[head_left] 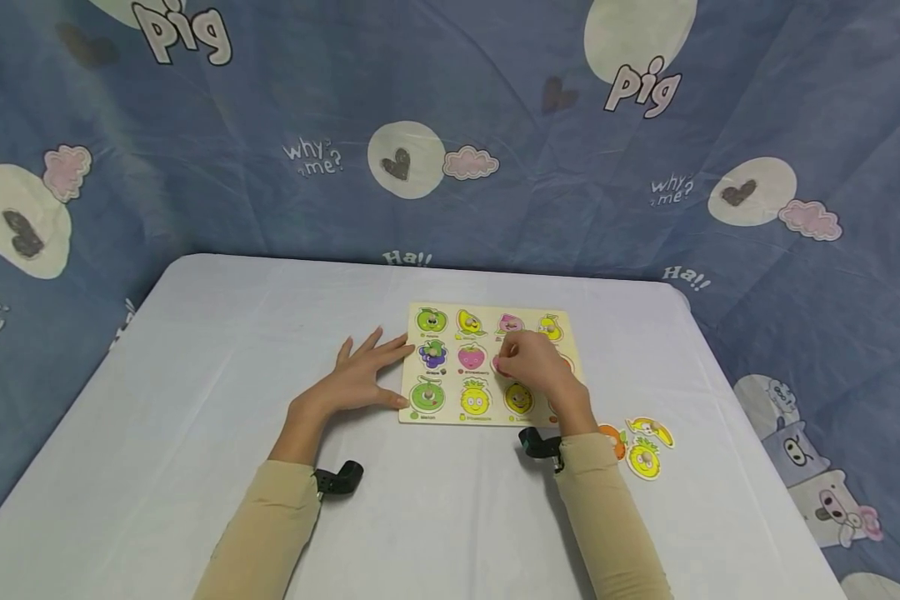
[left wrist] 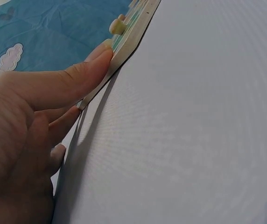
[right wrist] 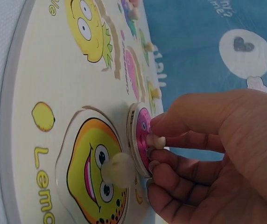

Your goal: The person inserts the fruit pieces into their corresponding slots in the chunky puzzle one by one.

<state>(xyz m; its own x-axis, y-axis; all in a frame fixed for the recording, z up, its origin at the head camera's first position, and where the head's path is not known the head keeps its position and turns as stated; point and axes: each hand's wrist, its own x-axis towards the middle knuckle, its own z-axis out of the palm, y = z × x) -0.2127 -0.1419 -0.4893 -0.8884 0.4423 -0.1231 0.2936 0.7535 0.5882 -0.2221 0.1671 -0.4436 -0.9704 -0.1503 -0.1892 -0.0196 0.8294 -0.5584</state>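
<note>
A wooden fruit puzzle board [head_left: 491, 307] lies on the white table. Spread along its left edge, my left hand [head_left: 356, 377] touches it with extended fingertips and thumb, and the left wrist view has the thumb [left wrist: 89, 70] against the board's side. My right hand [head_left: 532, 360] is over the middle row, right of the strawberry picture [head_left: 471, 357]. In the right wrist view its thumb and fingers pinch the wooden knob of a round pink puzzle piece [right wrist: 142, 133] with a face, close against the board. Below sits the lemon piece [right wrist: 89, 182], its knob sticking up.
Right of the board, by my right sleeve [head_left: 607, 500], lie loose pieces: an orange [head_left: 613, 440], a banana [head_left: 651, 430] and a pineapple [head_left: 643, 459]. Knobbed pieces such as the melon [head_left: 427, 397] and grapes [head_left: 432, 356] sit in the board. A blue printed cloth [head_left: 330, 217] hangs behind the table.
</note>
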